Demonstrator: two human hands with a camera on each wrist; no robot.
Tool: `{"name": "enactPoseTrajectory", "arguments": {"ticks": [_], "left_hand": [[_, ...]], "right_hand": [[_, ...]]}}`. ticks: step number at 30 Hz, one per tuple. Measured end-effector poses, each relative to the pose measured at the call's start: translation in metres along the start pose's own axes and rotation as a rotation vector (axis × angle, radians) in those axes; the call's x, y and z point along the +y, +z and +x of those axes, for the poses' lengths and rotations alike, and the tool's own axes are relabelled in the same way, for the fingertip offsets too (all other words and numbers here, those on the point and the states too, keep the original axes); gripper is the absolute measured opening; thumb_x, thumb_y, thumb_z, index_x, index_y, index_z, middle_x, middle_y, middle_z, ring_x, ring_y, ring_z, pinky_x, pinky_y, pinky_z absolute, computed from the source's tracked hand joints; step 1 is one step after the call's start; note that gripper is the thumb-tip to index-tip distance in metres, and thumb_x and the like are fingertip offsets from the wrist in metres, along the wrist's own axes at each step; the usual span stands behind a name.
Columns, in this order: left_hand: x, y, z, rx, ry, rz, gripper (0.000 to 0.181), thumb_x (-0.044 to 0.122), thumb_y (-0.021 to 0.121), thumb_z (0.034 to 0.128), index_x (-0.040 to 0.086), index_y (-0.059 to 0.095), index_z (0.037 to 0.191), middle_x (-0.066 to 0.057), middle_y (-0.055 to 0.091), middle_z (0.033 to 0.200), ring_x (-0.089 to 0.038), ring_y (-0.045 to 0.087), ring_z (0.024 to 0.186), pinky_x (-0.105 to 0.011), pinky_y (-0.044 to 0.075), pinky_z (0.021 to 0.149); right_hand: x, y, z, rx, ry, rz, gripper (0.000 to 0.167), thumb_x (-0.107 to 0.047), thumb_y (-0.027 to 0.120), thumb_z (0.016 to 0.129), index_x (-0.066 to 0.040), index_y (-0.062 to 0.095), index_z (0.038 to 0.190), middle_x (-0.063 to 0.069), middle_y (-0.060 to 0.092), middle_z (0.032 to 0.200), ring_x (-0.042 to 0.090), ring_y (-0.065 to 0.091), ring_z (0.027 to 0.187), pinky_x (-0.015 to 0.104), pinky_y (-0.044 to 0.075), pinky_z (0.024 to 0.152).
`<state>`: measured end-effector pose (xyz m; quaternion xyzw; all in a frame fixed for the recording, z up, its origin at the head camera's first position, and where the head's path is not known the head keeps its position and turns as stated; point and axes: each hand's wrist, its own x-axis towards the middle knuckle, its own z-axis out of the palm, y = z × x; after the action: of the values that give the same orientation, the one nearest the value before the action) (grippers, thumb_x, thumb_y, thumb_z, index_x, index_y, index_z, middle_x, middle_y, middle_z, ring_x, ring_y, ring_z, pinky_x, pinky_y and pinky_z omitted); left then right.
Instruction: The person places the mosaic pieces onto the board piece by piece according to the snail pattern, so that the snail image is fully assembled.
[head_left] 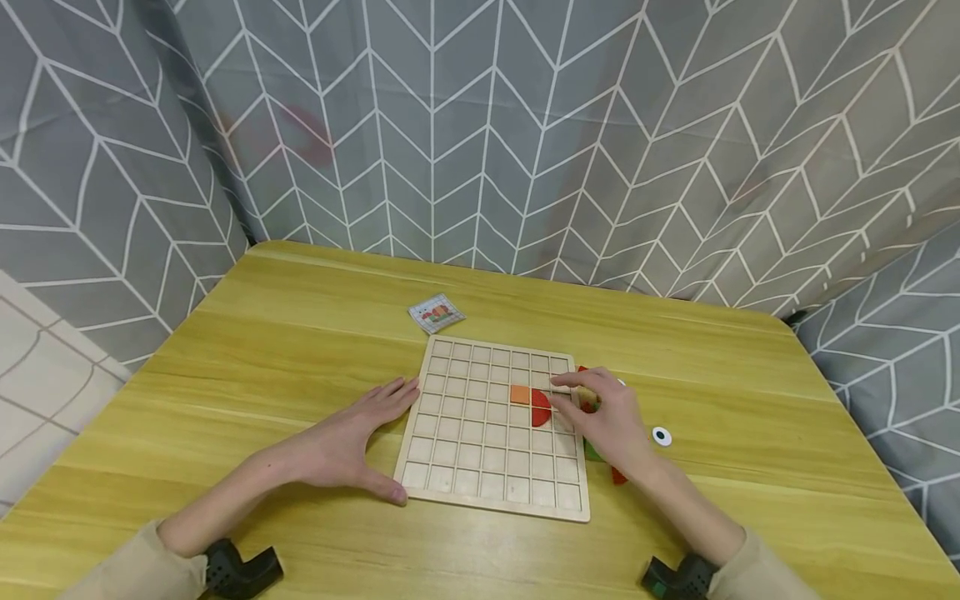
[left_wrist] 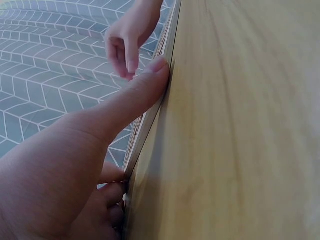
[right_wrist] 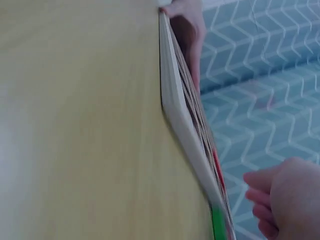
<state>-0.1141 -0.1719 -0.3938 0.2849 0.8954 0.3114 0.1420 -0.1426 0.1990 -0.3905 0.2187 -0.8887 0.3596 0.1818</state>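
Note:
A pale wooden grid board (head_left: 465,457) lies flat on the table. An orange square piece (head_left: 520,394) and a red half-round piece (head_left: 540,408) sit side by side in its cells, right of the middle. My left hand (head_left: 341,446) is spread at the board's left side, thumb and fingertips touching its edge. Over the right part of the board hovers my right hand (head_left: 611,421), thumb and index finger apart beside the red piece, with nothing visible between them. In the right wrist view this hand (right_wrist: 295,200) is above the board's edge, its fingertips partly hidden.
Green (head_left: 592,451) and red pieces (head_left: 618,476) lie right of the board, partly covered by the right hand. A white eye disc (head_left: 662,436) is farther right. Behind the board lies a small picture card (head_left: 437,314). A patterned grey curtain (head_left: 480,125) hangs beyond the table.

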Motion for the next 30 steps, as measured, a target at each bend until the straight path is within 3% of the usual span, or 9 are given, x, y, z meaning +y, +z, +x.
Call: {"name": "enactPoseTrajectory", "arguments": {"ticks": [5, 8, 13, 17, 30], "left_hand": [[0.001, -0.001, 0.0, -0.002, 0.001, -0.003, 0.127, 0.071, 0.079, 0.0654, 0.012, 0.02, 0.16, -0.001, 0.009, 0.169, -0.036, 0.005, 0.154, -0.066, 0.019, 0.117], [0.002, -0.001, 0.0, -0.003, 0.0, -0.005, 0.127, 0.07, 0.08, 0.0657, 0.011, 0.02, 0.16, -0.002, 0.009, 0.169, -0.036, 0.005, 0.154, -0.067, 0.019, 0.117], [0.003, -0.001, 0.0, -0.005, -0.009, -0.011, 0.127, 0.069, 0.081, 0.0654, 0.011, 0.02, 0.16, -0.003, 0.009, 0.169, -0.037, 0.006, 0.154, -0.067, 0.019, 0.117], [0.003, -0.001, 0.0, -0.008, -0.013, -0.01, 0.127, 0.069, 0.081, 0.0652, 0.011, 0.02, 0.161, -0.003, 0.009, 0.169, -0.038, 0.006, 0.154, -0.067, 0.019, 0.116], [0.001, 0.0, 0.0, -0.007, -0.002, 0.003, 0.127, 0.071, 0.079, 0.0657, 0.012, 0.018, 0.161, -0.003, 0.008, 0.169, -0.037, 0.005, 0.154, -0.067, 0.019, 0.116]], "right_hand": [[0.018, -0.032, -0.017, -0.047, 0.124, 0.008, 0.024, -0.011, 0.083, 0.082, -0.017, 0.077, 0.105, -0.004, 0.071, 0.101, 0.014, 0.062, 0.093, 0.017, 0.048, 0.083], [0.029, -0.047, -0.027, -0.042, 0.122, 0.04, 0.025, -0.007, 0.083, 0.081, -0.017, 0.077, 0.103, -0.004, 0.072, 0.101, 0.006, 0.063, 0.1, 0.012, 0.043, 0.092], [0.043, -0.06, -0.042, -0.026, 0.058, 0.064, 0.028, 0.002, 0.083, 0.077, -0.014, 0.077, 0.098, 0.002, 0.073, 0.094, 0.005, 0.065, 0.092, 0.012, 0.047, 0.083], [0.048, -0.064, -0.049, -0.048, 0.03, 0.043, 0.029, 0.001, 0.084, 0.075, -0.017, 0.077, 0.096, -0.002, 0.073, 0.093, 0.005, 0.065, 0.088, 0.011, 0.048, 0.078], [0.052, -0.063, -0.053, -0.084, 0.067, -0.018, 0.032, -0.009, 0.087, 0.075, -0.021, 0.077, 0.103, -0.009, 0.072, 0.1, 0.004, 0.065, 0.093, 0.009, 0.047, 0.076]]}}
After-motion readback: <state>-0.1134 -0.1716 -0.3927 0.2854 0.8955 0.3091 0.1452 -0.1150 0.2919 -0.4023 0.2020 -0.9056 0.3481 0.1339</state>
